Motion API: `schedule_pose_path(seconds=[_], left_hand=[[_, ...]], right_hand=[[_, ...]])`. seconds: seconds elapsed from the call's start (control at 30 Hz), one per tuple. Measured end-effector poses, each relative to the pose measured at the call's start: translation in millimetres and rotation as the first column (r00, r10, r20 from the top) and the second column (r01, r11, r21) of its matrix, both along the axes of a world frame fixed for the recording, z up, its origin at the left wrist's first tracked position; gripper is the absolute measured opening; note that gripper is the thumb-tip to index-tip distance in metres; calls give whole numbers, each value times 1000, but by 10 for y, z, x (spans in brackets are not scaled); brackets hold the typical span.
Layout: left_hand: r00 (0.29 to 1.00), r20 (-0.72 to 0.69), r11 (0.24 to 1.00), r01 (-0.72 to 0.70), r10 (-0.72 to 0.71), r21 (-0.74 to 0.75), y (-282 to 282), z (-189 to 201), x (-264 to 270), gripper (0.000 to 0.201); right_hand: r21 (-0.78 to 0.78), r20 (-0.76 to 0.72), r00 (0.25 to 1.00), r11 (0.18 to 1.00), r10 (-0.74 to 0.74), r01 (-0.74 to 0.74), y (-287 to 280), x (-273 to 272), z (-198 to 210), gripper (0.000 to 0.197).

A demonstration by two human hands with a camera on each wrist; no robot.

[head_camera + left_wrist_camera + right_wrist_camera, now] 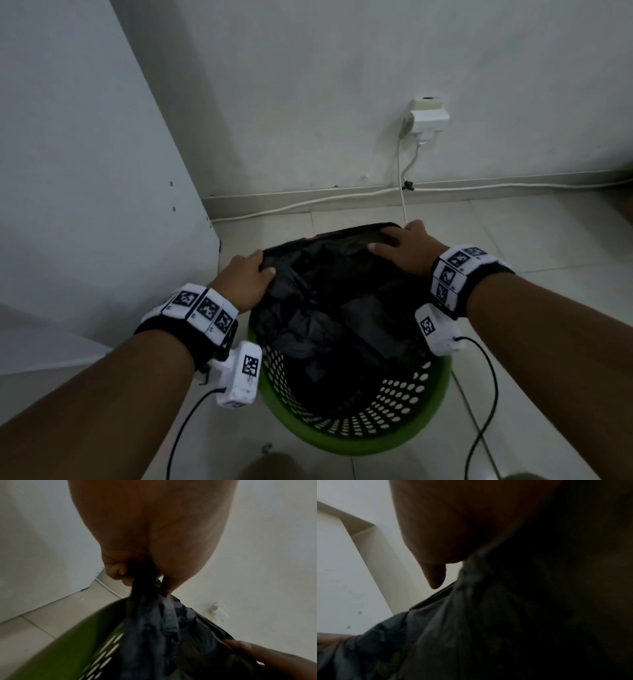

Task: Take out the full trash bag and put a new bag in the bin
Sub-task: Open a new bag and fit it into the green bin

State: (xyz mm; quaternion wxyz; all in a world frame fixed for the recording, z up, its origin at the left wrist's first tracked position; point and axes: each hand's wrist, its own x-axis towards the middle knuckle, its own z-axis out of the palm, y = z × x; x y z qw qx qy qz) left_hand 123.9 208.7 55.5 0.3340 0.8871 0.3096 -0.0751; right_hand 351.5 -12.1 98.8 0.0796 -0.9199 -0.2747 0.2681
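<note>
- Bag (329,308), black and thin, sits in the green bin (359,435) on the floor.
- Left hand (245,279) fingers pinch its left edge; right hand (407,251) grips the far-right edge.
- Probably soft, slippery, tearable: gather the rim.

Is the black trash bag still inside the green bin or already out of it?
Inside. The black bag sits down in the green bin; the left hand and right hand grip its top edge.

Pale tiled floor (513,240), green perforated bin (359,435) and white cable (274,210) directly on it.
</note>
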Motion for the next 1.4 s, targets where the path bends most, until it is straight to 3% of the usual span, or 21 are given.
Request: schedule_pose_path(seconds=[0.07,0.17,0.27,0.37,0.47,0.57,0.7,0.8,0.9,1.03,1.1,1.13,1.17,1.23,1.3,1.33,1.4], left_hand=[[997,-76,998,22,-26,-58,-6,-58,22,50],[987,-157,992,3,-23,-129,-69,-62,-13,70],[979,-203,990,-14,-15,-141,-146,-30,-133,81],[984,-171,977,-79,45,-196,-240,-34,-333,75],[974,-118,934,-219,193,-282,-346,-79,-570,68],[927,-58,836,-361,371,-413,-521,-102,-778,62],[821,114,758,-451,560,-471,-792,-127,-963,43],[739,207,731,-504,641,-461,-927,-135,-1044,34],[679,250,703,-549,690,-451,-1018,-141,-1066,26],[521,209,524,-584,828,-620,-989,-126,-1021,14],[551,226,562,-576,803,-594,-916,-181,-1076,8],[561,140,487,-535,816,-691,-884,-139,-1089,18],[608,71,488,-556,791,-672,-865,-174,-1111,28],[607,-6,459,-607,795,-648,-964,-146,-1104,38],[462,-39,222,-497,886,-839,-923,-83,-1090,36],[443,-23,219,-487,896,-845,-950,-88,-1056,27],[367,-164,16,-441,915,-897,-1066,-54,-1002,19]], right_hand=[[-134,1,999,990,45,-44,6,17,-40,88],[-305,-54,994,947,93,-105,-65,-1,-81,98],[-282,-119,992,956,52,-84,-236,12,-98,95],[-274,-189,982,959,15,-67,-493,-16,-91,88],[-162,-240,971,987,-15,-25,-802,-133,-126,73],[-26,-263,959,995,-103,100,-1092,-283,-220,65],[28,-151,966,976,-209,216,-1282,-550,-352,59],[208,-120,938,916,-324,343,-1331,-742,-433,52],[375,-108,881,801,-461,466,-1375,-897,-506,46],[526,-134,849,690,-511,498,-1333,-1057,-499,27],[578,-216,800,587,-559,567,-1283,-1096,-485,18],[592,-287,765,521,-577,615,-1262,-1102,-479,21],[596,-366,733,461,-573,658,-1243,-1111,-466,24],[574,-497,693,401,-522,714,-1202,-1149,-424,24],[533,-567,657,388,-497,752,-1169,-1197,-365,14],[504,-600,627,374,-497,779,-1165,-1223,-340,9],[464,-669,567,327,-480,823,-1172,-1251,-335,8]])
